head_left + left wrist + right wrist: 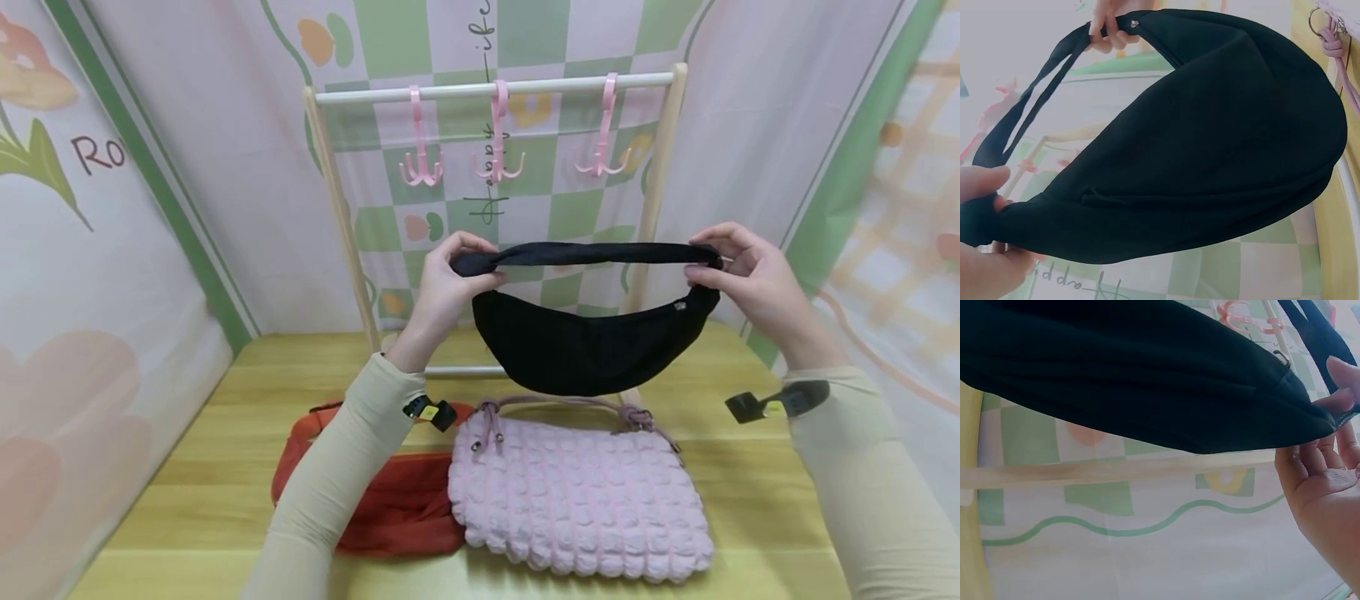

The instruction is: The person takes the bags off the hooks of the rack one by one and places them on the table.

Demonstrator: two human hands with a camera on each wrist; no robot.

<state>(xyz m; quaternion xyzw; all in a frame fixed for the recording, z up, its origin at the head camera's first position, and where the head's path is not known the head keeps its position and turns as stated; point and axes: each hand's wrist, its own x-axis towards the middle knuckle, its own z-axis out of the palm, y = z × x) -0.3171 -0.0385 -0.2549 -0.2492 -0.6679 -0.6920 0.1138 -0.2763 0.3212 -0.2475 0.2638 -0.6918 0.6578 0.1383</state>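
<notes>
A black shoulder bag hangs in the air between both hands, its strap drawn out level above the body. My left hand pinches the strap's left end between thumb and fingers. At the other end my right hand pinches the strap where it joins the bag, close to a small zip pull. The left wrist view shows the bag's broad black side and the left thumb on the strap. In the right wrist view the right fingers hold the bag's narrow corner.
Behind the bag stands a rack with a white rail and wooden legs. Three pink hooks hang from it, one at the middle. On the wooden table lie a pink puffy bag and a red bag, partly hidden by the left arm.
</notes>
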